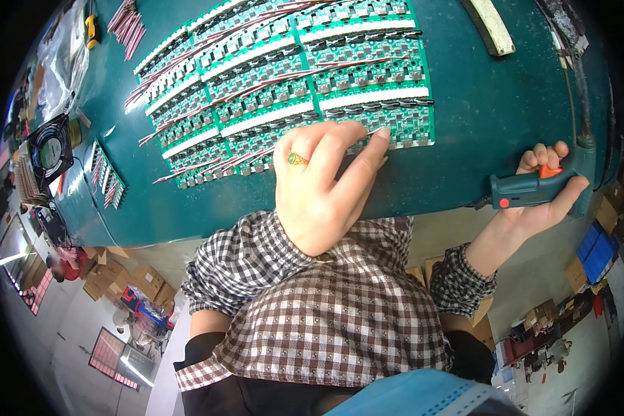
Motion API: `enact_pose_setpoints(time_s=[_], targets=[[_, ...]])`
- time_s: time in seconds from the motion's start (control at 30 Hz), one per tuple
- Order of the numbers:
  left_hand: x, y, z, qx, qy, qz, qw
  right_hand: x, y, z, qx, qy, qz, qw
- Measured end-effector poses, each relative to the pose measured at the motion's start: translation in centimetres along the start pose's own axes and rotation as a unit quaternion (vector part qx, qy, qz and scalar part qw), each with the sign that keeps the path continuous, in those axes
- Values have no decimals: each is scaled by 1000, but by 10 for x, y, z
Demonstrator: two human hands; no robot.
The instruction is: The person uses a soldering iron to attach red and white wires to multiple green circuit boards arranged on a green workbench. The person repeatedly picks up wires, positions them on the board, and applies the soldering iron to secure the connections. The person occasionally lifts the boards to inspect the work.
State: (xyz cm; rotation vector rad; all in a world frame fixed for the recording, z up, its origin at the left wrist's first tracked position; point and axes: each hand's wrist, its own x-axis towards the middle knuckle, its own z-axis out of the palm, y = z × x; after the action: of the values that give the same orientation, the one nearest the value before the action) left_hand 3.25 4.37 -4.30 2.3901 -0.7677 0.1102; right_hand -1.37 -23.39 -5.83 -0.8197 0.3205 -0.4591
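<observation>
Rows of green circuit boards (260,90) lie joined in a panel on the table, with white connector strips and bundles of thin wires across them. My left hand (326,180), with a ring on one finger, rests over the panel's near edge. Its thumb and index finger are pinched at the end of a thin red-and-white wire (218,165), partly hidden under the hand. Off to the right, my right hand (544,191) is wrapped round a dark green pistol-grip soldering gun (516,191) with an orange trigger. The gun's front end points away from me.
A bundle of loose wires (127,28) and a yellow-handled tool (91,31) lie at the far left. Nearer stand a small board with wires (107,177) and a black fan (50,151). A pale worn bar (489,26) lies at the far right.
</observation>
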Motion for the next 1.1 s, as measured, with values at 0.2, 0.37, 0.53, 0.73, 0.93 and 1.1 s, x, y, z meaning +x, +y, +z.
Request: enact_pose_setpoints(time_s=[0.2,0.37,0.53,0.73,0.93,1.1], targets=[[3,1,0,23,-7,11,1000,0,-1,-1,-4,-3,1,1000],[2,0,2,5,7,5,1000,0,-1,-1,-9,0,4,1000],[-3,-2,6,1,11,1,1000,1,0,-3,8,-18,7,1000],[2,1,2,8,0,11,1000,1,-1,-3,10,-22,8,1000],[-1,-3,3,0,11,16,1000,1,-1,-2,-4,-5,4,1000],[-1,-3,1,1,4,20,1000,1,-1,-2,-5,-13,3,1000]])
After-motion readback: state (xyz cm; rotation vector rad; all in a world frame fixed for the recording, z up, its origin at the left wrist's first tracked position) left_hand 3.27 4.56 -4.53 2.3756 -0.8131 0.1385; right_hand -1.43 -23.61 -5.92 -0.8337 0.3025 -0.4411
